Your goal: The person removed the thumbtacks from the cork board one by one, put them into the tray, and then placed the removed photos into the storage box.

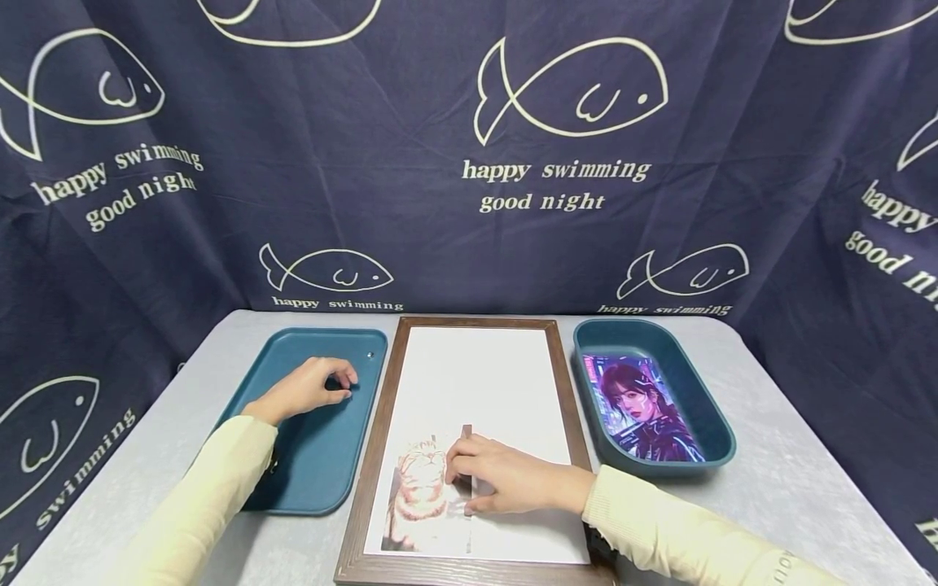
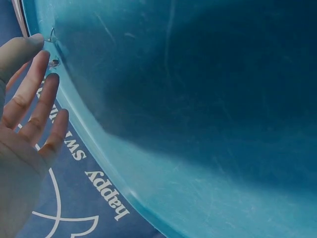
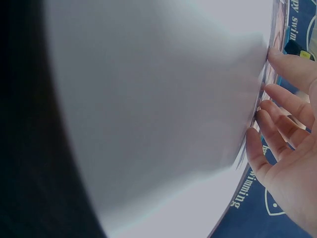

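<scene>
My left hand (image 1: 313, 384) hovers over the flat teal tray (image 1: 311, 498), its fingers loosely bent with nothing visible between them. Close to its fingertips, a tiny shiny metal piece (image 2: 52, 34) and another small piece (image 2: 53, 63) show in the left wrist view; their kind is unclear. With fingertips and thumb, my right hand (image 1: 513, 476) touches the right edge of a pale cat picture (image 1: 421, 496). That picture lies on the lower left of a white sheet (image 1: 479, 374) inside a brown wooden frame (image 1: 375, 480). My hand hides part of the picture's edge.
A deeper teal bin (image 1: 696, 382) stands right of the frame and holds a purple picture of a person (image 1: 641, 411). All of these lie on a light grey table (image 1: 777, 456). A dark blue curtain (image 1: 418, 163) with fish drawings hangs behind and at the sides.
</scene>
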`<state>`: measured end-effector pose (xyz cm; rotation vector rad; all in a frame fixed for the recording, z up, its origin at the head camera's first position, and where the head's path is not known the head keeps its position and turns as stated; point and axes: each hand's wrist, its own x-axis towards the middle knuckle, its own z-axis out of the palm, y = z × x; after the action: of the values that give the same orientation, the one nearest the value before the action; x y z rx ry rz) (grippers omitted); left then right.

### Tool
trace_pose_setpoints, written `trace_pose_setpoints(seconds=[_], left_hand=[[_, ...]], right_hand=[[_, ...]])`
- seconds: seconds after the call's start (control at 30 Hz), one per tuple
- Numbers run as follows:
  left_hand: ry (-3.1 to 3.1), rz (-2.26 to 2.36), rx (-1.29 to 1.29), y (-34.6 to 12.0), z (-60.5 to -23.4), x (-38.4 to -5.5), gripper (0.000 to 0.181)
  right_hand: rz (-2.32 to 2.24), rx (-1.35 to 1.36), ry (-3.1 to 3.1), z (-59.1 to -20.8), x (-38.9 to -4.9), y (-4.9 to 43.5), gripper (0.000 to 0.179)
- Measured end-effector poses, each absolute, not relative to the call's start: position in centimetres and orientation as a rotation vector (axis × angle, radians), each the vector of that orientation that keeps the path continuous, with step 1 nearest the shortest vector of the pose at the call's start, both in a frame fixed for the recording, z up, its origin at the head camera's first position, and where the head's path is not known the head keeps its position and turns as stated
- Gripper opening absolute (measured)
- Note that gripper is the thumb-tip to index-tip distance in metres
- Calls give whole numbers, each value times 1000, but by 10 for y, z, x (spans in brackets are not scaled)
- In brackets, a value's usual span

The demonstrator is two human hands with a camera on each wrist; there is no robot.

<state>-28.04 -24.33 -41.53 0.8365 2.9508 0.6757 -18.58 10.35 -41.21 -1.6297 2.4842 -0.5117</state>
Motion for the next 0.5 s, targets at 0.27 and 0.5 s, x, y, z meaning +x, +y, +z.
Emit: trace_pose_setpoints(seconds=[0.27, 0.5], left_hand=[[2969, 684, 905, -236, -414, -279, 10], [2953, 684, 1022, -221, -408, -270, 10]], right_hand=[[-518, -1637, 2480, -411, -185, 103, 31], [-505, -1622, 2487, -411, -185, 102, 31]])
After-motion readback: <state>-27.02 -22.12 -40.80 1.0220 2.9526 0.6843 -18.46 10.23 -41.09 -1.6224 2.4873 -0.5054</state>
